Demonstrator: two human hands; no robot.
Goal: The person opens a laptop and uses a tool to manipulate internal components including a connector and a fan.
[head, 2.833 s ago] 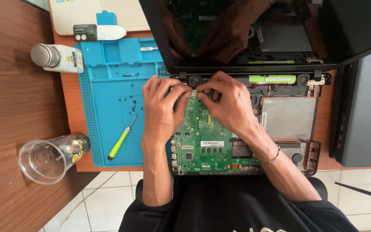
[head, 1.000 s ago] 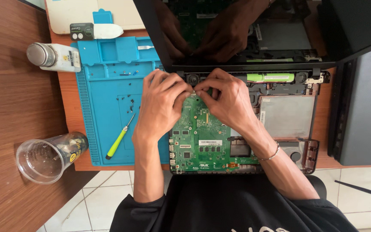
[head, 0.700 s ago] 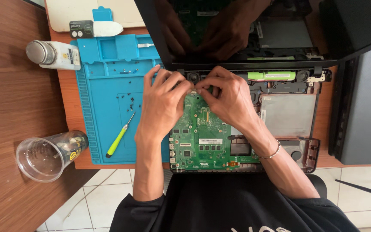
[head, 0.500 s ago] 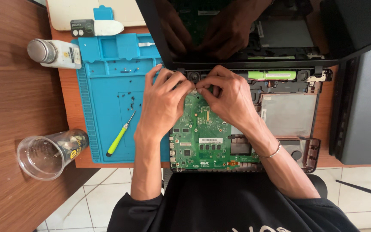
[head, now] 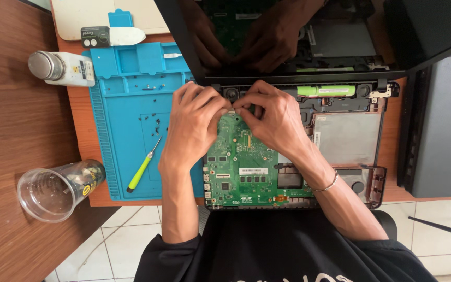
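A: Meanwhile, what is seen to have changed over the last few seconds?

B: Very little. The left hand (head: 194,125) and the right hand (head: 275,122) are still kept at the top edge of the green circuit board (head: 251,167), with the fingertips (head: 238,106) pressed together on something small there; what is pinched cannot be told. Fine work at that one spot is judged to be still under way.

A: Where is the board found?

B: It is seated in the opened laptop base (head: 348,141), on the surface, just below the hinge, with the tilted screen (head: 288,42) leaning over it.

A: How much room is left around the hands?

B: Above, it is tight against the screen's lower edge. To the left, open room is offered by the blue work mat (head: 126,115), where a green-handled screwdriver (head: 143,166) and loose screws are laid. A clear plastic cup (head: 58,188) is set near the surface's front edge, and a small bottle (head: 61,68) lies further back.
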